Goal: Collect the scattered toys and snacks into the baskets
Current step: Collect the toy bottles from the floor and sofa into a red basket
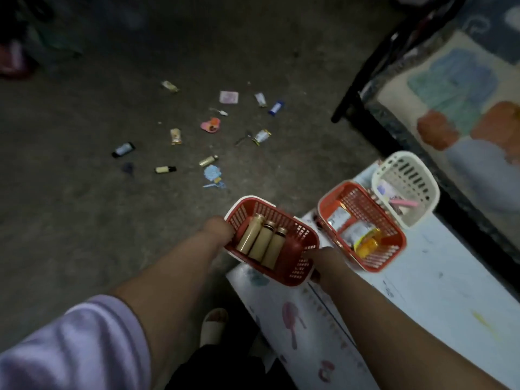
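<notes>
A red basket [298, 243] with three tan bottles [263, 243] lying in it is held over the corner of a low white table [439, 277]. My left hand [215, 228] grips its left rim and my right hand [323, 261] grips its right rim. A second red basket [394, 229] with snack packets stands on the table, and a white basket [422, 175] with a pink item stands behind it. Several small toys and snacks lie scattered on the dark floor, among them a pink toy [211, 125], a blue toy [212, 175] and a silver packet [261, 135].
A dark-framed bed or mat with a colourful patterned cover [455, 88] runs along the right. My foot in a white slipper [213, 325] stands below the held basket. Dim clutter [17, 60] sits at the far left of the floor.
</notes>
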{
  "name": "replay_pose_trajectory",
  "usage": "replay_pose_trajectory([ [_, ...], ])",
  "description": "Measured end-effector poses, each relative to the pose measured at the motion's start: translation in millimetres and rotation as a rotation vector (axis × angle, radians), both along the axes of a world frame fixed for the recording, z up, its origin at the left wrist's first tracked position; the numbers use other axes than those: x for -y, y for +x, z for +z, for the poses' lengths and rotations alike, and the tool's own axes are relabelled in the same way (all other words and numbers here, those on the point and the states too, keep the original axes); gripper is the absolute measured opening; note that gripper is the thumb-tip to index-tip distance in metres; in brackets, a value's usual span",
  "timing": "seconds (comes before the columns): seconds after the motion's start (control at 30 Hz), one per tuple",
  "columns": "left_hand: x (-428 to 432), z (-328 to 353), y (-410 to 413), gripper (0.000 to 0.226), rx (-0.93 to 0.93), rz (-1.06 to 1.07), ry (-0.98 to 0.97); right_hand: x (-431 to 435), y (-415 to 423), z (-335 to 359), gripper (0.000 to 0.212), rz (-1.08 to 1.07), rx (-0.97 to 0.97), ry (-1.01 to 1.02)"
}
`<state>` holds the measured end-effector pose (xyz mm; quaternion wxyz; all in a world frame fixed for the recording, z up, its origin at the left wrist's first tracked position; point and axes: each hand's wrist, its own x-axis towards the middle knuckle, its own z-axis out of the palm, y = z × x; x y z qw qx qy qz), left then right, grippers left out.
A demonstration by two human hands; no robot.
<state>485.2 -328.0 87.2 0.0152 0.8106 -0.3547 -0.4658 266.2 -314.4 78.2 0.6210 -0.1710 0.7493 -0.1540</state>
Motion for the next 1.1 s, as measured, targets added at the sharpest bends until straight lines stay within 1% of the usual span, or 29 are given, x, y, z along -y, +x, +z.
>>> replay_pose_trajectory([
  [0.07, 3.6, 16.3, 25.7, 0.031, 0.004, 0.079, -0.021, 18.4, 27.5, 25.8, 0.014, 0.01, 0.076, -0.06],
  [0.13, 3.8, 35.3, 59.3, 0.032, 0.035, 0.14, -0.039, 39.0, 61.2, 39.7, 0.026, 0.107, 0.07, -0.128],
  [0.2, 2.7, 45.1, 83.4, 0.031, 0.06, 0.217, -0.068, 54.9, 87.8, 50.0, 0.023, 0.2, 0.007, -0.174],
  [0.3, 0.3, 52.2, 127.5, 0.03, 0.026, 0.347, -0.096, 71.1, 133.4, 65.2, 0.02, 0.259, -0.005, -0.209],
  [0.4, 3.4, 50.0, 176.9, 0.031, -0.039, 0.439, -0.085, 84.2, 182.6, 73.8, 0.026, 0.27, 0.02, -0.224],
  [0.43, 4.7, 48.6, 194.5, 0.033, -0.055, 0.45, -0.091, 89.3, 199.3, 73.3, 0.028, 0.27, 0.028, -0.225],
  [0.57, 14.7, 41.6, 272.1, 0.035, -0.029, 0.414, -0.062, 110.0, 273.9, 74.6, 0.025, 0.266, 0.031, -0.201],
  [0.6, 20.0, 42.8, 303.8, 0.036, -0.019, 0.401, -0.054, 119.5, 303.5, 72.7, 0.026, 0.278, 0.029, -0.174],
  [0.63, 21.4, 44.7, 311.4, 0.036, -0.013, 0.38, -0.056, 123.0, 311.2, 72.9, 0.027, 0.278, 0.03, -0.164],
  [0.73, 37.7, 51.1, 373.5, 0.036, 0.033, 0.371, -0.077, 145.5, 369.7, 70.0, 0.02, 0.269, 0.049, -0.141],
  [0.8, 48.6, 60.1, 399.9, 0.033, -0.009, 0.366, -0.105, 158.0, 395.7, 69.0, 0.018, 0.284, 0.04, -0.152],
  [0.9, 74.5, 74.2, 438.8, 0.028, -0.074, 0.4, -0.162, 183.2, 433.8, 61.5, 0.022, 0.29, 0.022, -0.159],
  [1.1, 131.9, 73.2, 476.2, 0.03, -0.141, 0.454, -0.226, 246.0, 480.3, 42.8, 0.026, 0.271, 0.003, -0.189],
])
